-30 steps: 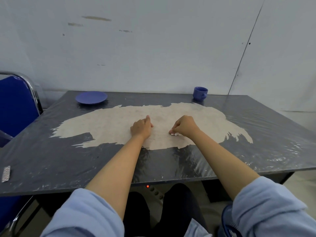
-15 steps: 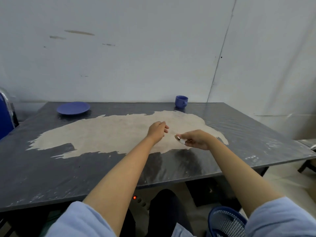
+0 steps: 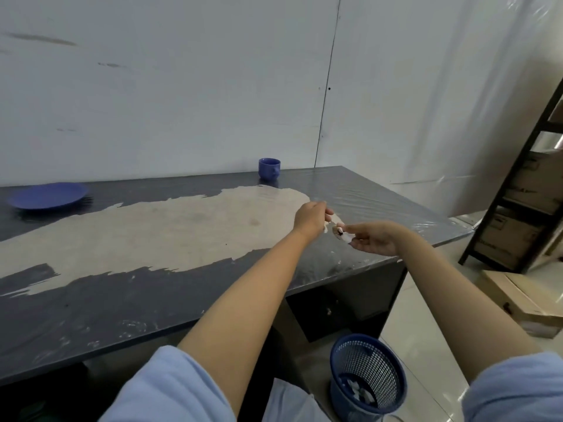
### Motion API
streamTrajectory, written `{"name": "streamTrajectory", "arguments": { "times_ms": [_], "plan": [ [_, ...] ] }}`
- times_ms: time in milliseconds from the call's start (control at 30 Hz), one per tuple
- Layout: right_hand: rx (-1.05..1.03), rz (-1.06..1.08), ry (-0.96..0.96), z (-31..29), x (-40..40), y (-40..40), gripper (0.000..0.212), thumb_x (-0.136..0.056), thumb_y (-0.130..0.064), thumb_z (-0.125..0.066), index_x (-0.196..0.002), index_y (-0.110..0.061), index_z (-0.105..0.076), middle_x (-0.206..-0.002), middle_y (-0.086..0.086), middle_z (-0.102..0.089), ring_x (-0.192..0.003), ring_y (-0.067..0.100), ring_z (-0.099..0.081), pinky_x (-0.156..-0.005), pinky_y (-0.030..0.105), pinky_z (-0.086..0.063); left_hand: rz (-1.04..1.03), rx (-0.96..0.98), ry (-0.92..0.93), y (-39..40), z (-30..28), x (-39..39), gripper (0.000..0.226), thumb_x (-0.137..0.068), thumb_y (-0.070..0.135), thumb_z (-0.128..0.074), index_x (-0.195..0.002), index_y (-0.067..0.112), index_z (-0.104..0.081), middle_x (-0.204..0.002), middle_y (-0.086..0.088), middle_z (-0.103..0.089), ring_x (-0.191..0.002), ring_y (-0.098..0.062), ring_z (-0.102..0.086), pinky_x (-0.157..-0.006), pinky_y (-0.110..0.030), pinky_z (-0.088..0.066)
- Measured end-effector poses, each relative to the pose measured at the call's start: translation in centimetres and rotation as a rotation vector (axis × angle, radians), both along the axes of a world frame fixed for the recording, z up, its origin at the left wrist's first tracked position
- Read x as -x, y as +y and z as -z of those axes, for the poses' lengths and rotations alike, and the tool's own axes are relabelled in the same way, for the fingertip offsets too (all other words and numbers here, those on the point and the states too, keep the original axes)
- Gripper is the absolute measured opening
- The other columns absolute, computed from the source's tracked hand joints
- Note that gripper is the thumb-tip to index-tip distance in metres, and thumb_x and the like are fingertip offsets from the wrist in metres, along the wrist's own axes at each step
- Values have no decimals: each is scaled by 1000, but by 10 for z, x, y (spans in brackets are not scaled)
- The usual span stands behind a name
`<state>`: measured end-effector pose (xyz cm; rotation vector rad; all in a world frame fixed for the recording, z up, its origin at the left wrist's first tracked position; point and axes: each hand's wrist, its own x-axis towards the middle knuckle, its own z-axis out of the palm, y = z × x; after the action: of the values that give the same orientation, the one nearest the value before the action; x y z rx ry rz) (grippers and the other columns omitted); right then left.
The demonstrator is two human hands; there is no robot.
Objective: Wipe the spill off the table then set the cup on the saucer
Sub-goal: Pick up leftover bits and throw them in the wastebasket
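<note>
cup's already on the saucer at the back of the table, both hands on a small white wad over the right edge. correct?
Not quite. In the head view the blue cup stands on the table, far right of the empty blue saucer. The rest holds: left hand and right hand pinch the small white wad.

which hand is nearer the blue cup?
Left. The left hand hovers over the table just in front of the cup; the right hand is nearer the table's front edge, further right.
</note>
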<state>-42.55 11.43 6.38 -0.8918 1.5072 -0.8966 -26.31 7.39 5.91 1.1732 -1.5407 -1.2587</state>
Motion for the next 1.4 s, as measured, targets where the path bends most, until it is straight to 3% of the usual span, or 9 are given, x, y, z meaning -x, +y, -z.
{"name": "streamTrajectory", "arguments": {
  "times_ms": [167, 533, 700, 800, 867, 1000, 1233, 1300, 1400],
  "plan": [
    [10, -52, -13, -7, -26, -8, 53, -84, -21, -74, -129, 0, -56, -109, 8, -49, -74, 11, -51, -68, 19, -57, -92, 24, -61, -10, 2, -24, 36, -92, 21, -37, -64, 18, -59, -68, 3, -60, -57, -14, -49, -56, -27, -37],
    [-26, -203, 193, 9, -153, -55, 20, -81, -21, -77, -81, -5, -66, -79, 4, -63, -65, 11, -57, -47, 15, -54, -458, 76, -206, -32, 34, -174, 31, -94, 22, -37, -79, 13, -62, -83, -4, -65, -81, -23, -55, -84, -36, -49],
    [73, -246, 456, 15, -213, -79, 34, -79, -37, -77, -89, -7, -64, -84, 4, -61, -70, 13, -58, -89, 22, -55, -566, 41, -251, -30, 51, -232, 29, -95, 24, -36, -84, 11, -61, -91, -6, -66, -84, -24, -56, -81, -34, -44],
    [130, -380, 732, 13, -232, -77, 38, -85, -52, -64, -78, -15, -60, -91, 5, -62, -84, 16, -59, -102, 27, -45, -581, 23, -254, -31, 55, -245, 30, -96, 25, -36, -86, 11, -61, -94, -7, -66, -86, -24, -57, -82, -34, -44],
    [185, -427, 872, 11, -237, -71, 47, -86, -54, -62, -92, -9, -73, -101, 3, -72, -95, 18, -67, -105, 28, -43, -573, 20, -261, -34, 57, -246, 31, -96, 25, -35, -87, 11, -62, -94, -6, -65, -87, -23, -57, -78, -31, -42],
    [295, -527, 1002, 6, -239, -63, 46, -83, -46, -69, -111, -9, -74, -113, 3, -74, -108, 19, -66, -104, 31, -44, -552, 24, -265, -39, 56, -242, 32, -96, 24, -35, -86, 13, -63, -93, -4, -65, -85, -22, -56, -75, -29, -39],
    [269, -690, 964, -2, -227, -57, 38, -74, -33, -82, -101, -6, -78, -104, 9, -75, -98, 23, -71, -95, 33, -53, -523, 40, -240, -36, 50, -225, 33, -95, 24, -35, -83, 13, -64, -91, -4, -65, -84, -22, -57, -74, -30, -40],
    [162, -711, 909, -6, -215, -58, 41, -75, -31, -82, -102, -2, -75, -98, 8, -74, -83, 20, -71, -82, 26, -56, -511, 41, -223, -33, 46, -219, 33, -96, 24, -35, -84, 13, -64, -93, -5, -65, -85, -22, -57, -76, -32, -43],
    [-81, -604, 559, -8, -184, -62, 19, -83, -18, -76, -91, -1, -71, -77, 5, -66, -49, 8, -59, -50, 15, -52, -475, 32, -182, -31, 37, -206, 35, -97, 24, -35, -78, 13, -62, -92, -6, -65, -83, -24, -55, -80, -36, -48]
  ]
}}
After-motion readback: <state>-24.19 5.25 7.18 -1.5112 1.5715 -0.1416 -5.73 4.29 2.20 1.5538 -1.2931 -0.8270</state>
